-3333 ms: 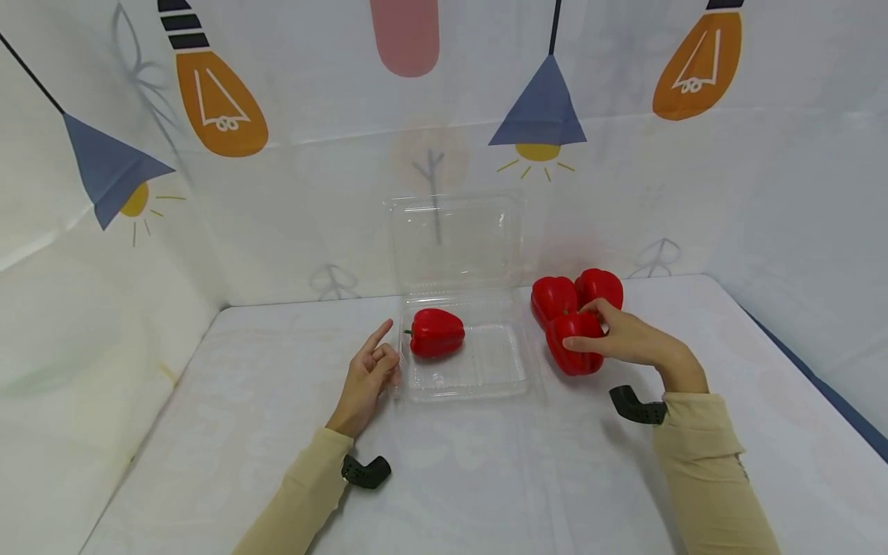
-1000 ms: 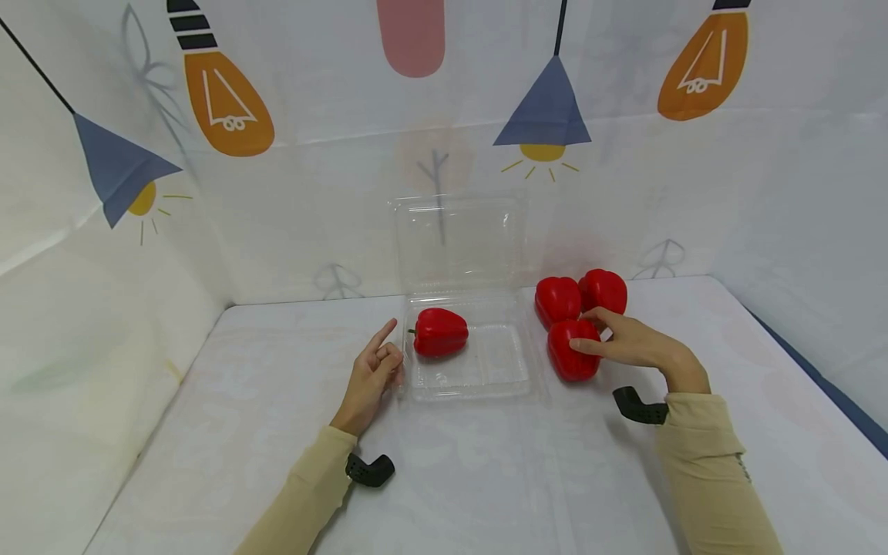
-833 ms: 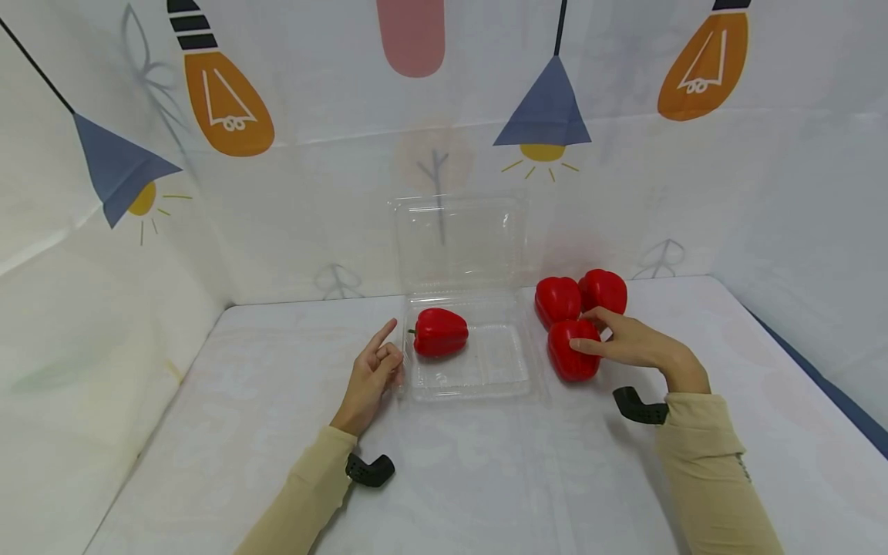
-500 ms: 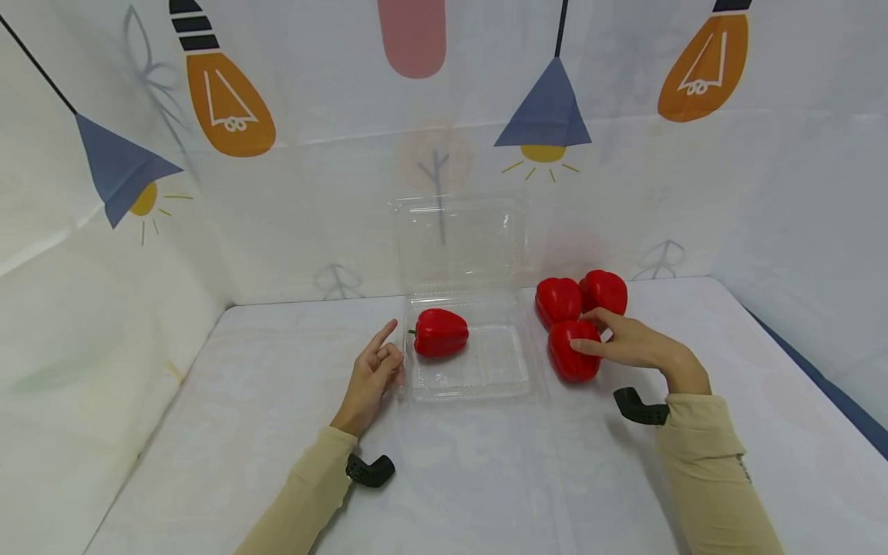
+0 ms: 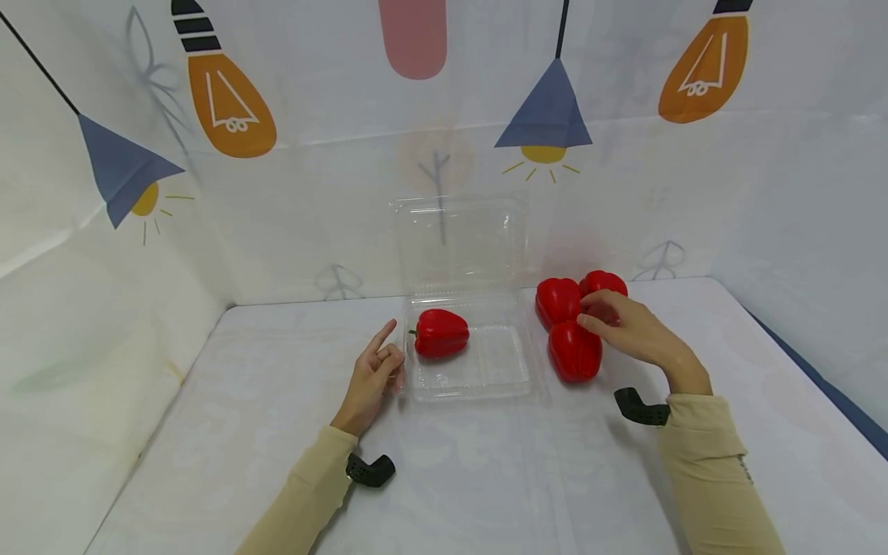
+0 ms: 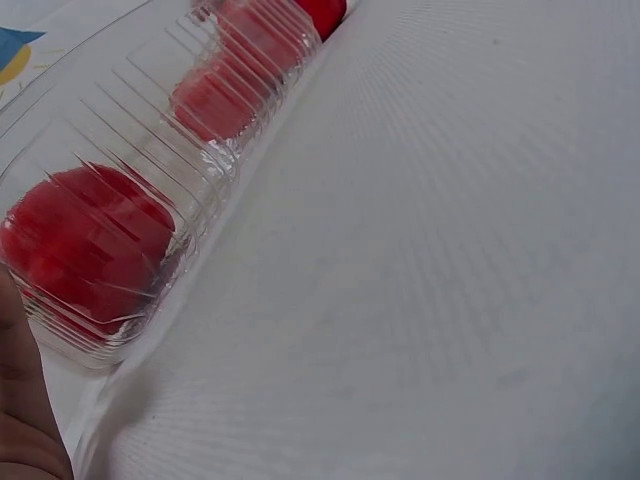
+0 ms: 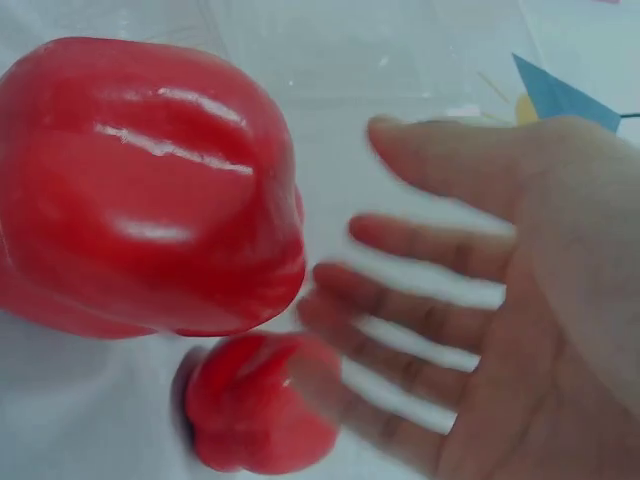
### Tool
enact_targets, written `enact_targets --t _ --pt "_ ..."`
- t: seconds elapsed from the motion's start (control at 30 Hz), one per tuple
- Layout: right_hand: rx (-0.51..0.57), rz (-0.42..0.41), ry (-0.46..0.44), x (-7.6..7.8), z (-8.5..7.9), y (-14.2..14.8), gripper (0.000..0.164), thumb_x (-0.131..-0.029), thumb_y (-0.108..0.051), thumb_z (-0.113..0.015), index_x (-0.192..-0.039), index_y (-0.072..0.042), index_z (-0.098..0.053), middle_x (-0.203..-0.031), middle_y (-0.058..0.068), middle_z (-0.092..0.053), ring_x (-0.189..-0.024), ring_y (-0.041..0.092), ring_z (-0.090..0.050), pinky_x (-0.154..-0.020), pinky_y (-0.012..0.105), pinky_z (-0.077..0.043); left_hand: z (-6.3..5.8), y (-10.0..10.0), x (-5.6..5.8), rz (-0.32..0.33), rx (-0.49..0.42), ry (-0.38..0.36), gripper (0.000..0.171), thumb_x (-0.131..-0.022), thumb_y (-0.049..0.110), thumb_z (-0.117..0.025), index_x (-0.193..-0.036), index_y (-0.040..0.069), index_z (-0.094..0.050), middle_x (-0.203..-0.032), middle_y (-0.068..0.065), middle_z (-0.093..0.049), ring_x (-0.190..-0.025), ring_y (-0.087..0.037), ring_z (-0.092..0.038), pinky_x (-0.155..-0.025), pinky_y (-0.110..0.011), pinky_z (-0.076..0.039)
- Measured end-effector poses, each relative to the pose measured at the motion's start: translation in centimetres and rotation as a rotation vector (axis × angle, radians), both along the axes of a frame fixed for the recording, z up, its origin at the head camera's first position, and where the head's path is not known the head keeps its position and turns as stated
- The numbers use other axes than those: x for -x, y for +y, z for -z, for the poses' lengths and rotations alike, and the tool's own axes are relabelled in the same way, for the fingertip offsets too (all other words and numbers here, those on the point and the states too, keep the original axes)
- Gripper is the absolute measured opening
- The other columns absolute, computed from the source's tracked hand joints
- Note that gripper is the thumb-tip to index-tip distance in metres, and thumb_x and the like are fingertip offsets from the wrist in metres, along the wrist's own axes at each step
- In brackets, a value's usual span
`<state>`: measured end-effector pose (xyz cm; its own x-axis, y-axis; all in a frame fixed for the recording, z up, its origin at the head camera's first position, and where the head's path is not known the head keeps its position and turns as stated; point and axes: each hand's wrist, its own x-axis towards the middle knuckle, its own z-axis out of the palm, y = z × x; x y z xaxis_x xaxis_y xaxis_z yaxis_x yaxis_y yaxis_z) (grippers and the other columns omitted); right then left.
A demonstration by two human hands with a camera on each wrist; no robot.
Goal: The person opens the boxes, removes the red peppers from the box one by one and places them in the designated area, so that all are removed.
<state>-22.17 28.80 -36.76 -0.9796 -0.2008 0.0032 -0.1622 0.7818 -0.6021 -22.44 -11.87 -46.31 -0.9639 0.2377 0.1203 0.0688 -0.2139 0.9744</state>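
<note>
A clear plastic clamshell box (image 5: 496, 378) stands with its lid raised, a red bell pepper (image 5: 441, 334) on its side in the left part. My left hand (image 5: 368, 381) rests at the box's left edge, index finger extended and the others bent. In the left wrist view the thumb (image 6: 22, 390) is close to the box wall. Three more bell peppers cluster right of the box: a front one (image 5: 576, 356), a back left one (image 5: 555, 299) and a back right one (image 5: 598, 280). My right hand (image 5: 641, 333) hovers over them, fingers spread apart from the large pepper (image 7: 150, 190) in the right wrist view.
A white cloth covers the table (image 5: 458, 478). Behind it hangs a white curtain (image 5: 333, 200) printed with lamps and bulbs, close to the raised lid. A black wrist mount (image 5: 371, 471) sits on the left sleeve, another mount (image 5: 640, 407) on the right.
My right hand has let go of the front bell pepper and lifted slightly up and back from it. That pepper has shifted slightly toward me since the earliest frame. The left hand stays put.
</note>
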Motion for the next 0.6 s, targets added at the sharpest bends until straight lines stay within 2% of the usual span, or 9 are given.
enact_targets --t 0.1,0.27,0.47,0.6 --pt "0.024 -0.024 0.079 0.2 0.1 -0.4 0.046 -0.093 -0.033 -0.057 -0.13 -0.008 -0.046 -0.121 0.013 -0.054 -0.111 0.03 -0.051 -0.091 0.053 -0.048 0.0 0.0 0.0 0.005 -0.006 -0.004 0.062 -0.096 0.01 -0.052 -0.15 0.012 -0.022 -0.076 0.007 -0.051 -0.054 -0.005 -0.047 -0.048 -0.016 -0.041" --pt "0.077 -0.076 0.183 0.3 0.0 -1.4 0.043 -0.092 -0.022 -0.06 -0.129 -0.007 -0.047 -0.118 0.013 -0.055 -0.107 0.028 -0.053 -0.09 0.053 -0.049 -0.1 0.0 0.0 0.02 -0.035 -0.025 0.061 -0.096 0.008 -0.052 -0.15 0.01 -0.022 -0.076 0.006 -0.051 -0.055 -0.005 -0.048 -0.048 -0.016 -0.042" --pt "0.11 -0.085 0.225 0.4 0.1 -2.4 0.043 -0.09 -0.017 -0.062 -0.129 -0.008 -0.047 -0.119 0.012 -0.055 -0.106 0.027 -0.054 -0.09 0.053 -0.049 -0.3 -0.2 0.0 0.07 -0.084 -0.072 0.061 -0.097 0.009 -0.051 -0.15 0.009 -0.022 -0.078 0.005 -0.051 -0.058 -0.005 -0.049 -0.049 -0.015 -0.044" --pt "0.098 -0.094 0.242 0.3 0.1 -3.3 0.042 -0.091 -0.019 -0.062 -0.129 -0.01 -0.047 -0.121 0.011 -0.054 -0.108 0.028 -0.053 -0.087 0.051 -0.051 -0.3 -0.2 0.0 0.086 -0.103 -0.086 0.061 -0.096 0.01 -0.051 -0.15 0.009 -0.022 -0.079 0.005 -0.052 -0.059 -0.005 -0.05 -0.05 -0.015 -0.044"
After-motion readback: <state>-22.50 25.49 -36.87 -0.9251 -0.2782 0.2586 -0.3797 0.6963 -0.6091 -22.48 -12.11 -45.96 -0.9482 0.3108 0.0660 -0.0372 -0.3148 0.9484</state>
